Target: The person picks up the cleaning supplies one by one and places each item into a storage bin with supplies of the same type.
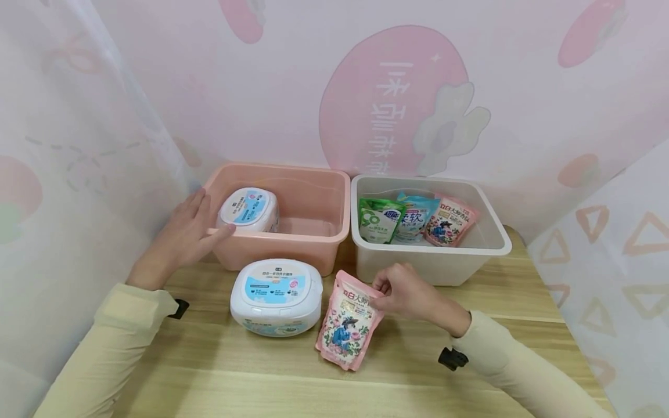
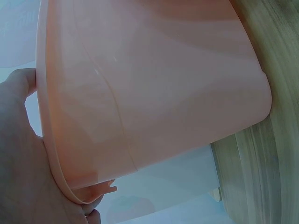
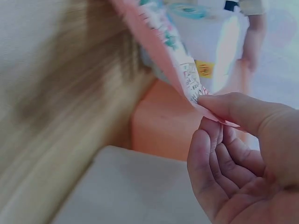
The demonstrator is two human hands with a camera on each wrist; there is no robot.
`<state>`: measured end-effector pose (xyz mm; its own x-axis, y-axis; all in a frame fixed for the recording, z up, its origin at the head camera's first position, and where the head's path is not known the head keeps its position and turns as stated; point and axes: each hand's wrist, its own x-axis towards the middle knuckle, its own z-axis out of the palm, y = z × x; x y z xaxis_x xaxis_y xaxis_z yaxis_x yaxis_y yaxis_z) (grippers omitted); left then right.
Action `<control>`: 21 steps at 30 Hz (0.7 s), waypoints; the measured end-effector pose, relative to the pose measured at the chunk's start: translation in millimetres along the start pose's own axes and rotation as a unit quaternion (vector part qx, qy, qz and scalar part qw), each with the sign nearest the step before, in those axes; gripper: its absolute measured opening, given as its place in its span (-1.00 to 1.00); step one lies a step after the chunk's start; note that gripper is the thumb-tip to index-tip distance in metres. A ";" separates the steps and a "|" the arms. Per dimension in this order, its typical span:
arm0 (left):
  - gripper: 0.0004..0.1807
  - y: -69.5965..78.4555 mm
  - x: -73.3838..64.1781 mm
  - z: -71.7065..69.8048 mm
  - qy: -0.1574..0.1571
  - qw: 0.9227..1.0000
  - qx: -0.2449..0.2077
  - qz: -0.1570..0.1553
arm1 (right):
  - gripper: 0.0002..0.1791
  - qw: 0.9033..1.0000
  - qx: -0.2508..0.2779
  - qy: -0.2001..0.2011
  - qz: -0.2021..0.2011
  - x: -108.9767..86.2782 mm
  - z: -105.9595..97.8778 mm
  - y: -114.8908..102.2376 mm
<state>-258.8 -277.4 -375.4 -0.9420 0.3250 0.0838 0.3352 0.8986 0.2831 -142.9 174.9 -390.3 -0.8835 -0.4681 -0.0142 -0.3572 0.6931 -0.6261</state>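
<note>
My right hand (image 1: 405,290) pinches the upper right edge of a pink detergent refill pouch (image 1: 347,331) between thumb and fingers. The right wrist view shows the pouch's pink edge (image 3: 168,65) tilted above the wooden table. My left hand (image 1: 190,232) rests on the left corner of the pink bin (image 1: 282,249), thumb on its front rim, other fingers extended along the side. Inside that bin, on the left, sits a white tub with a blue label (image 1: 251,209). A second white tub (image 1: 277,299) stands on the table before the bin, just left of the pouch.
A white bin (image 1: 418,261) stands right beside the pink one. It holds a green pouch (image 1: 380,223), a blue pouch (image 1: 415,217) and a pink pouch (image 1: 449,223). The wooden table (image 1: 251,383) runs back to a printed curtain (image 1: 261,104).
</note>
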 end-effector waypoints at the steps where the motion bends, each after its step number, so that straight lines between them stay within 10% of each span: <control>1: 0.14 -0.3 0.0 0.2 0.001 1.000 0.000 0.001 | -0.88 1.000 -0.005 0.003 -0.008 -1.4 -3.2 -4.4; 21: 0.16 -1.7 1.6 1.5 -0.001 1.000 0.001 -0.006 | -0.82 0.985 -0.135 0.069 -0.087 -29.2 -135.2 -70.0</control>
<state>-260.9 -278.0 -377.2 -0.9456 0.3157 0.0783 0.3247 0.9027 0.2823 -133.0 214.2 -240.6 -0.8279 -0.5264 0.1934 -0.5579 0.7385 -0.3786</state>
